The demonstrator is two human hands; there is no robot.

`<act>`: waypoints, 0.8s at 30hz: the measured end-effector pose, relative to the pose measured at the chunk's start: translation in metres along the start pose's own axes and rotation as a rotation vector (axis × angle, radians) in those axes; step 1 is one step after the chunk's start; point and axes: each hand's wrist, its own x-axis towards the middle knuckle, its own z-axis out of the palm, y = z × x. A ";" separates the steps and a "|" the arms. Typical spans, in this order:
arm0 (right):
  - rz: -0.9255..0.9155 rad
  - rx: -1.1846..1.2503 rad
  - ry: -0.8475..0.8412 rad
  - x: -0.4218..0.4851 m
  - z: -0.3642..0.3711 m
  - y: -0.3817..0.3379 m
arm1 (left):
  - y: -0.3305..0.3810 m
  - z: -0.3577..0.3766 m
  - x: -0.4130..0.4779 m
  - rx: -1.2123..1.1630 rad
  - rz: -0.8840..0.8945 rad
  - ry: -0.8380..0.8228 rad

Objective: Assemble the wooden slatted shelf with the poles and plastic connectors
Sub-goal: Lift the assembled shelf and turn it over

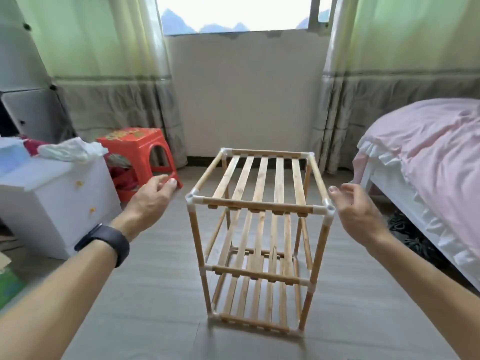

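Head view: three-tier wooden slatted shelf (259,203) stands upright, assembled.

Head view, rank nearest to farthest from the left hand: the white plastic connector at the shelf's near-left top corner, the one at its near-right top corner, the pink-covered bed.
1. Near-left white plastic connector, just right of the left hand.
2. Near-right white plastic connector, on the opposite side, beside the right hand.
3. Pink-covered bed, far right, past the right hand.
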 end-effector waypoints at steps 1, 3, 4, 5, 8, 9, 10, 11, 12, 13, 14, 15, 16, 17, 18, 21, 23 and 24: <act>0.034 -0.016 -0.027 0.014 0.003 -0.005 | 0.008 0.001 0.009 0.043 0.017 -0.027; 0.119 -0.002 -0.058 0.042 0.009 -0.010 | 0.020 0.011 0.026 0.127 0.040 -0.082; 0.174 0.018 -0.063 0.057 0.014 -0.011 | 0.024 0.018 0.034 0.165 0.040 -0.107; 0.231 0.044 -0.073 0.072 0.019 -0.010 | 0.027 0.026 0.045 0.197 0.028 -0.130; 0.344 0.174 -0.140 0.112 0.038 0.002 | 0.034 0.054 0.078 0.299 -0.054 -0.222; 0.345 0.197 -0.151 0.124 0.045 0.006 | 0.037 0.062 0.090 0.301 -0.075 -0.251; 0.333 0.193 -0.150 0.135 0.050 0.011 | 0.039 0.070 0.102 0.274 -0.093 -0.271; 0.321 0.174 -0.140 0.145 0.056 0.016 | 0.039 0.077 0.114 0.226 -0.120 -0.282; 0.315 0.149 -0.123 0.154 0.059 0.020 | 0.041 0.083 0.125 0.180 -0.152 -0.279; 0.313 0.129 -0.104 0.162 0.061 0.025 | 0.043 0.088 0.135 0.146 -0.184 -0.272; 0.311 0.113 -0.089 0.166 0.063 0.029 | 0.045 0.091 0.143 0.125 -0.214 -0.260; 0.314 0.101 -0.083 0.167 0.064 0.030 | 0.046 0.092 0.150 0.111 -0.246 -0.249; 0.325 0.096 -0.085 0.167 0.065 0.028 | 0.049 0.092 0.155 0.099 -0.280 -0.243; 0.348 0.090 -0.092 0.168 0.064 0.025 | 0.052 0.090 0.158 0.088 -0.322 -0.248; 0.376 0.088 -0.103 0.168 0.062 0.021 | 0.055 0.087 0.160 0.076 -0.366 -0.264; 0.478 0.086 -0.151 0.164 0.046 0.003 | 0.072 0.078 0.156 0.029 -0.465 -0.322; 0.523 0.085 -0.177 0.160 0.031 -0.013 | 0.088 0.071 0.151 -0.016 -0.521 -0.314; 0.544 0.085 -0.183 0.158 0.022 -0.022 | 0.097 0.066 0.148 -0.038 -0.546 -0.308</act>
